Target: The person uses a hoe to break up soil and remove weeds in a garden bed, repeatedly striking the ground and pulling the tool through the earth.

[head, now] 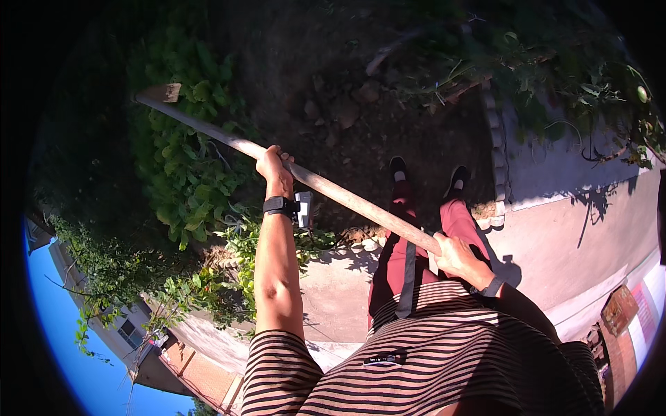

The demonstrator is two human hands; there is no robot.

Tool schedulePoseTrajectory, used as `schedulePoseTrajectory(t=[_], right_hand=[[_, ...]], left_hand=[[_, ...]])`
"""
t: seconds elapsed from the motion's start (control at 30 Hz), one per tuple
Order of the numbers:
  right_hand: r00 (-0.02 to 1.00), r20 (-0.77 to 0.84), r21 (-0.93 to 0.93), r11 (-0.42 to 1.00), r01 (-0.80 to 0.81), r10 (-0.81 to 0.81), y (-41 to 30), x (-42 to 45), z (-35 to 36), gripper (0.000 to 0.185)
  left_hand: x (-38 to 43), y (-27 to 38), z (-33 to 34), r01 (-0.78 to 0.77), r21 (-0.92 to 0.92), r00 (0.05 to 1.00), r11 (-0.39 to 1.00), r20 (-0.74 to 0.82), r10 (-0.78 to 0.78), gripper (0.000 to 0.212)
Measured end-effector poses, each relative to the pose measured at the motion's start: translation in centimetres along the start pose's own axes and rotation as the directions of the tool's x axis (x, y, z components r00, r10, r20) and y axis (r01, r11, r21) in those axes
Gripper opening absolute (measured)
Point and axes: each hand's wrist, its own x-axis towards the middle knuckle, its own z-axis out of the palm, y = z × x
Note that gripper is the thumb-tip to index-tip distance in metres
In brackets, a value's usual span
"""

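Observation:
A hoe with a long wooden handle (pixel 359 198) runs slantwise across my front. My left hand (pixel 274 164) grips the shaft around its middle, and a device is strapped to that wrist. Close to the near end of the handle, my right hand (pixel 460 257) is wrapped around it. The hoe's metal blade (pixel 167 93) is raised at the upper left, over or in front of green leafy plants (pixel 179 171). Dark, cloddy soil (pixel 338 106) lies in shade before my feet.
My dark shoes (pixel 399 165) stand on the soil beside a scalloped border (pixel 498 156). Pale paving (pixel 556 234) extends to the right and behind me. Vines with a green fruit (pixel 642 94) hang at the upper right. More bushes (pixel 125 265) grow at the left, near buildings.

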Motion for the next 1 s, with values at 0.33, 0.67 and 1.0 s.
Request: schedulePoseTrajectory(t=[0.33,0.67,1.0], right_hand=[[0.855,0.16,-0.163,0.868,-0.47,0.493,6.7,-17.0,1.4,0.033],[0.888,0.021,-0.267,0.858,-0.438,0.46,8.6,-22.4,3.7,0.016],[0.962,-0.112,-0.152,0.953,-0.264,0.248,16.0,-20.3,6.6,0.021]], left_hand=[[-12.6,-24.3,0.2,0.595,0.13,0.804,0.793,-0.101,-0.586,0.011],[-16.8,-25.8,-4.8,0.702,0.07,0.712,0.709,-0.029,-0.702,0.013],[-17.6,-20.2,-4.6,0.588,0.032,0.809,0.808,-0.017,-0.588,0.014]])
